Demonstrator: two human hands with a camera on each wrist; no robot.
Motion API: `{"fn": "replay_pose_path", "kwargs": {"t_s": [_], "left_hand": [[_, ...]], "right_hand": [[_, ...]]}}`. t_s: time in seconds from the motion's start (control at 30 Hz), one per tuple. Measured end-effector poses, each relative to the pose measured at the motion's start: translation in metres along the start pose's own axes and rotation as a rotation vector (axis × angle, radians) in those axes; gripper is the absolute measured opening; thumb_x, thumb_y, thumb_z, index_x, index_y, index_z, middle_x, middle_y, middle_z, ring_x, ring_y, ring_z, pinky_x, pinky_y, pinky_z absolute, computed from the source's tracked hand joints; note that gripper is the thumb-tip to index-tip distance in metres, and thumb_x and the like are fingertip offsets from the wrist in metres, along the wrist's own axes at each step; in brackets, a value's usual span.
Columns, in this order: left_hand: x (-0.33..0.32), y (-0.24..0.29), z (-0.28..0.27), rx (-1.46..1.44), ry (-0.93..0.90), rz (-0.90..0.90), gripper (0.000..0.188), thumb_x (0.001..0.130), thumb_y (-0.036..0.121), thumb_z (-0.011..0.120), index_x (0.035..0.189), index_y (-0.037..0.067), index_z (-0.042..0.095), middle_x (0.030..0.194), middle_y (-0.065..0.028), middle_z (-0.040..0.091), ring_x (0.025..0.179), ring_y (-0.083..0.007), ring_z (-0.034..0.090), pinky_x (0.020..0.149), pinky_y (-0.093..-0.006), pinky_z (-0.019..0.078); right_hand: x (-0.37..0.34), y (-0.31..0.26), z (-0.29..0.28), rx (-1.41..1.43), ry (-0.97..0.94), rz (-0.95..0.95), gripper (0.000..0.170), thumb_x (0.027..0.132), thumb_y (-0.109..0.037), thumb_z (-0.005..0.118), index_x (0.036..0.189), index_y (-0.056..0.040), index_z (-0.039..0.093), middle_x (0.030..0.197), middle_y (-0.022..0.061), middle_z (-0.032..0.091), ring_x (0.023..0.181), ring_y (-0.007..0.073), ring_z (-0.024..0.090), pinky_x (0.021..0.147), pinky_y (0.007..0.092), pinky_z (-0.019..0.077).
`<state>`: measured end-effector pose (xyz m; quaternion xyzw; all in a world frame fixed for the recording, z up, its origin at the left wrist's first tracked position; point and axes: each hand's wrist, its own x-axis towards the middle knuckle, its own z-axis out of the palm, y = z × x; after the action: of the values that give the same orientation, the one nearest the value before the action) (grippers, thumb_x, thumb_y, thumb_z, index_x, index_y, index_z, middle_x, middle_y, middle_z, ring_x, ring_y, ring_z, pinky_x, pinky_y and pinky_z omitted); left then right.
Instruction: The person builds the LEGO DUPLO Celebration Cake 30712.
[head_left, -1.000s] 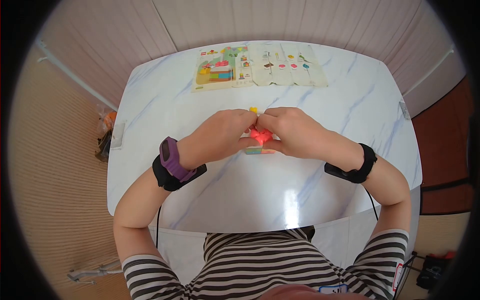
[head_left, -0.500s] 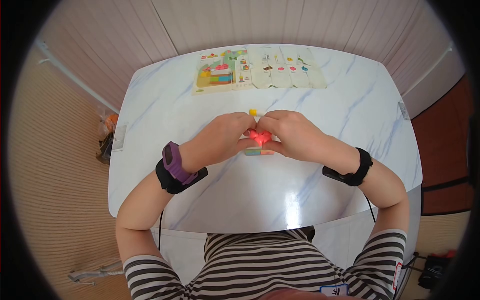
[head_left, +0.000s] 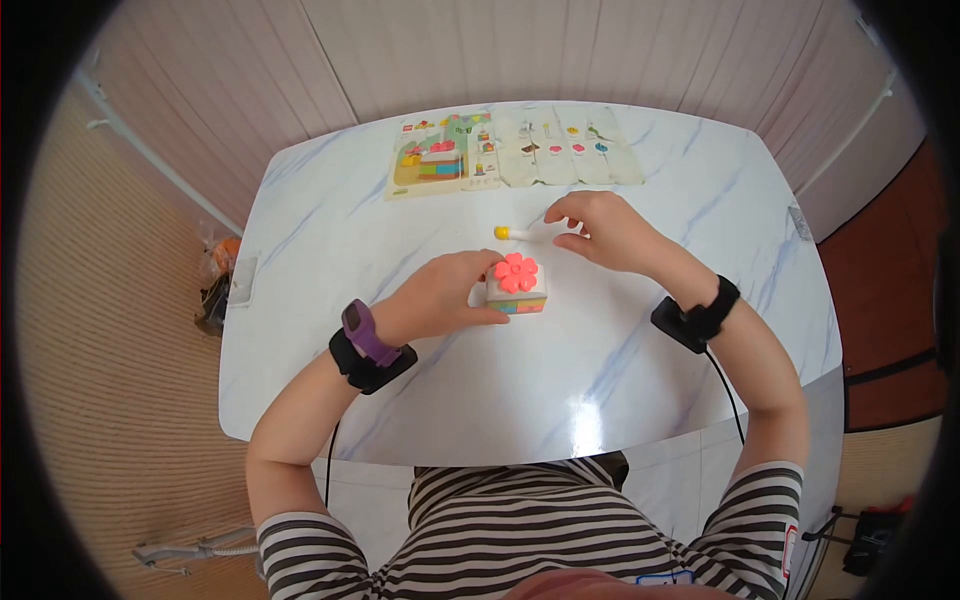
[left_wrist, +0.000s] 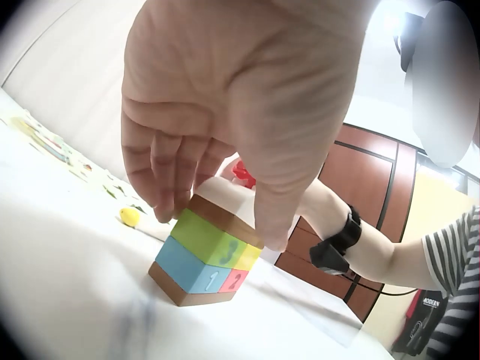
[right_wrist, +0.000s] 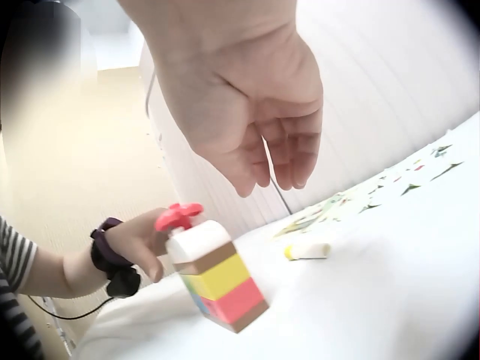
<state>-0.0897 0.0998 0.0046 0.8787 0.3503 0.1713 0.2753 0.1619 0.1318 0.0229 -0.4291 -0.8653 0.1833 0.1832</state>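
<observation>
A small stack of toy building bricks (head_left: 517, 303), brown, blue, green, yellow and pink with a white top, stands on the table. Numbers are printed on some of its bricks. A pink flower piece (head_left: 516, 273) sits on top. My left hand (head_left: 440, 292) is beside the stack's left side, thumb toward the front and fingers toward the back, all spread around it. Behind the stack lies a white toy candle (head_left: 517, 235) with a yellow tip. My right hand (head_left: 607, 232) hovers to the right of the candle, its fingers loosely bent with nothing between them.
A creased instruction sheet (head_left: 515, 160) with brick pictures lies along the back of the marble-patterned table (head_left: 700, 220). Behind the table is a pale panelled wall (head_left: 460, 60). A dark cable (head_left: 728, 390) runs down from the right wrist camera.
Both hands were together over the flower piece. The right hand has let go and moved back and right, near the candle. The left hand has loosened, uncovering the flower piece on the stack.
</observation>
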Motion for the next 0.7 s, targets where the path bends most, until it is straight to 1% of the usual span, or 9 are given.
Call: {"fn": "replay_pose_path", "kwargs": {"t_s": [0.1, 0.17, 0.27, 0.4, 0.47, 0.57, 0.6, 0.67, 0.7], "left_hand": [[0.006, -0.001, 0.004, 0.052, -0.035, -0.045, 0.044, 0.072, 0.024, 0.074, 0.105, -0.001, 0.058, 0.089, -0.0159, 0.062, 0.077, -0.0294, 0.058, 0.07, -0.0351, 0.0468], [0.01, -0.003, 0.002, 0.086, -0.035, -0.06, 0.039, 0.073, 0.023, 0.073, 0.1, -0.001, 0.059, 0.083, -0.0163, 0.061, 0.072, -0.031, 0.057, 0.067, -0.0354, 0.0459], [0.014, -0.012, 0.001, 0.09, 0.018, -0.041, 0.038, 0.073, 0.024, 0.073, 0.096, -0.002, 0.058, 0.081, -0.0162, 0.06, 0.071, -0.0308, 0.056, 0.066, -0.0358, 0.0454], [0.017, -0.019, -0.003, 0.097, 0.006, -0.06, 0.037, 0.073, 0.023, 0.072, 0.095, -0.002, 0.058, 0.081, -0.0159, 0.06, 0.071, -0.0307, 0.055, 0.067, -0.0359, 0.0455], [0.017, -0.021, -0.003, 0.09, 0.005, -0.057, 0.036, 0.073, 0.023, 0.072, 0.094, -0.002, 0.057, 0.081, -0.0158, 0.06, 0.071, -0.0308, 0.055, 0.067, -0.0363, 0.0455], [0.018, -0.02, -0.004, 0.095, -0.032, -0.085, 0.039, 0.073, 0.024, 0.073, 0.099, -0.001, 0.058, 0.086, -0.0162, 0.061, 0.076, -0.0313, 0.056, 0.071, -0.0356, 0.0462], [0.017, -0.02, -0.005, 0.087, -0.022, -0.048, 0.042, 0.073, 0.026, 0.073, 0.099, -0.002, 0.057, 0.088, -0.0171, 0.061, 0.079, -0.032, 0.057, 0.072, -0.0366, 0.0464], [0.015, -0.022, -0.007, 0.072, 0.001, 0.029, 0.046, 0.073, 0.029, 0.073, 0.099, -0.004, 0.056, 0.093, -0.0189, 0.062, 0.086, -0.0334, 0.059, 0.075, -0.0387, 0.0469], [0.014, -0.021, -0.01, 0.059, 0.024, 0.033, 0.046, 0.073, 0.027, 0.073, 0.103, -0.003, 0.056, 0.095, -0.0168, 0.062, 0.087, -0.0303, 0.059, 0.076, -0.0368, 0.047]], "right_hand": [[0.013, 0.023, 0.015, -0.133, -0.035, 0.095, 0.024, 0.076, -0.011, 0.066, 0.098, -0.0026, 0.064, 0.095, 0.0135, 0.064, 0.089, 0.0289, 0.061, 0.077, 0.0383, 0.0489], [0.023, 0.035, 0.03, -0.184, -0.011, 0.06, 0.024, 0.074, -0.012, 0.068, 0.095, -0.0029, 0.064, 0.092, 0.0138, 0.064, 0.09, 0.0293, 0.06, 0.077, 0.0386, 0.0486], [0.036, 0.04, 0.047, -0.208, -0.01, -0.007, 0.021, 0.073, -0.014, 0.068, 0.091, -0.0031, 0.066, 0.089, 0.0139, 0.063, 0.09, 0.0296, 0.059, 0.077, 0.039, 0.0488], [0.05, 0.039, 0.064, -0.214, -0.078, -0.04, 0.02, 0.072, -0.01, 0.066, 0.09, -0.002, 0.064, 0.085, 0.0127, 0.062, 0.086, 0.0291, 0.059, 0.074, 0.0387, 0.0485], [0.055, 0.037, 0.068, -0.208, -0.093, -0.039, 0.018, 0.072, -0.009, 0.066, 0.087, -0.0015, 0.064, 0.083, 0.0131, 0.062, 0.083, 0.0298, 0.059, 0.073, 0.039, 0.0484], [0.053, 0.038, 0.066, -0.22, -0.116, -0.01, 0.014, 0.071, -0.01, 0.065, 0.08, -0.0005, 0.063, 0.08, 0.0155, 0.062, 0.08, 0.0321, 0.06, 0.073, 0.0402, 0.0486], [0.052, 0.038, 0.065, -0.225, -0.122, -0.001, 0.013, 0.071, -0.011, 0.064, 0.078, -0.0002, 0.063, 0.078, 0.0167, 0.062, 0.08, 0.0331, 0.06, 0.073, 0.0407, 0.0487], [0.048, 0.039, 0.058, -0.218, -0.098, 0.014, 0.012, 0.071, -0.009, 0.064, 0.077, 0.0005, 0.063, 0.078, 0.0169, 0.063, 0.078, 0.0327, 0.061, 0.071, 0.0403, 0.0488], [0.045, 0.04, 0.053, -0.217, -0.086, 0.021, 0.012, 0.07, -0.009, 0.063, 0.077, 0.0008, 0.062, 0.077, 0.017, 0.063, 0.077, 0.0325, 0.061, 0.071, 0.0401, 0.0489]]}}
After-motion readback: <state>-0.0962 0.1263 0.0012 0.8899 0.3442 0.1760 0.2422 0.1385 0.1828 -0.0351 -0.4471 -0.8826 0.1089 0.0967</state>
